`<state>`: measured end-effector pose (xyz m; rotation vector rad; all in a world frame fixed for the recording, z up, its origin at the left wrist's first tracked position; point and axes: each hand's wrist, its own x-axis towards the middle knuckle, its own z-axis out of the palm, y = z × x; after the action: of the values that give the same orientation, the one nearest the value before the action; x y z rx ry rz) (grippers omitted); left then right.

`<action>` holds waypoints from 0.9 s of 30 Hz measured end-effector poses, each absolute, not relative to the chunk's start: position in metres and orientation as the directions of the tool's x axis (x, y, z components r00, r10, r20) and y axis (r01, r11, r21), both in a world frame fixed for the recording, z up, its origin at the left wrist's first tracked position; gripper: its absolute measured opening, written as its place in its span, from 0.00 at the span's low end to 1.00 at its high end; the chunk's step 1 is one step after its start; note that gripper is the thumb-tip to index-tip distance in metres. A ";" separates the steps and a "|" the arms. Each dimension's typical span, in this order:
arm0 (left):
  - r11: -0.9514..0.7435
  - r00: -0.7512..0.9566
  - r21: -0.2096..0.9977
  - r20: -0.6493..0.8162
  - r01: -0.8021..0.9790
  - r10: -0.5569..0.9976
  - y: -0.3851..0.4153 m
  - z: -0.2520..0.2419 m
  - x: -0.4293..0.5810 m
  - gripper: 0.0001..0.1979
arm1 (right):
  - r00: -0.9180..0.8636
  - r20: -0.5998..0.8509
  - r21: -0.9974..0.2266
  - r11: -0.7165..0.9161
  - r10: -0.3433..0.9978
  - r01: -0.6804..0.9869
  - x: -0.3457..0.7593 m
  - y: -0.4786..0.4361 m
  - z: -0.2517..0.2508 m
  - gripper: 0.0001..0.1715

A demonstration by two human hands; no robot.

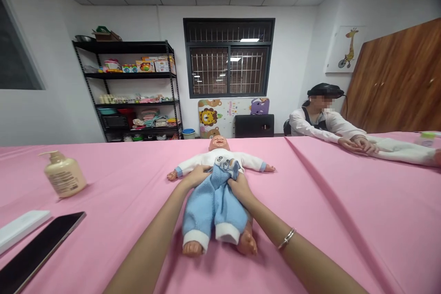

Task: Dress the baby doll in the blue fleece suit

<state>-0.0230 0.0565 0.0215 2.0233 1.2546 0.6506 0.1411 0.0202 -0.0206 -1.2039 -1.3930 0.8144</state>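
Observation:
A baby doll (219, 143) lies on its back on the pink-covered table, head away from me and arms spread. It wears a white top with blue cuffs (195, 161). Light blue pants (200, 206) with white ankle cuffs cover its lower body. My left hand (199, 176) is closed on the waist of the pants at one side, and my right hand (240, 187) grips the other side. One foot (193, 248) pokes out of the left cuff. The other foot (248, 242) shows beside the right cuff, outside it. Bunched fabric hides the doll's belly.
A pump bottle (65, 174) stands on the left, with a black phone (41, 248) and a white flat case (24, 227) nearer me. Across on the right, a person (319, 115) sits touching another doll (399, 149). A loaded shelf (131, 76) stands behind.

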 end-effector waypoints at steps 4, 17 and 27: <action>-0.399 0.429 0.689 0.140 0.605 0.892 0.053 0.015 -0.020 0.14 | 0.164 0.201 -0.957 0.158 0.966 0.243 0.143 0.023 -0.020 0.26; -0.099 -0.139 0.674 0.290 0.732 0.947 0.069 -0.021 -0.052 0.16 | 0.169 0.220 -0.941 0.163 0.961 0.297 0.154 0.010 -0.007 0.22; -0.599 0.456 0.583 0.393 0.549 0.799 0.033 0.067 -0.024 0.39 | -0.330 0.043 -0.946 -0.068 0.943 -0.318 0.173 0.013 0.006 0.36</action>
<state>-0.0238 0.0328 0.0669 2.3369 1.1382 0.9239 0.1729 0.0133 0.0060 -0.7867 -1.1818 1.5991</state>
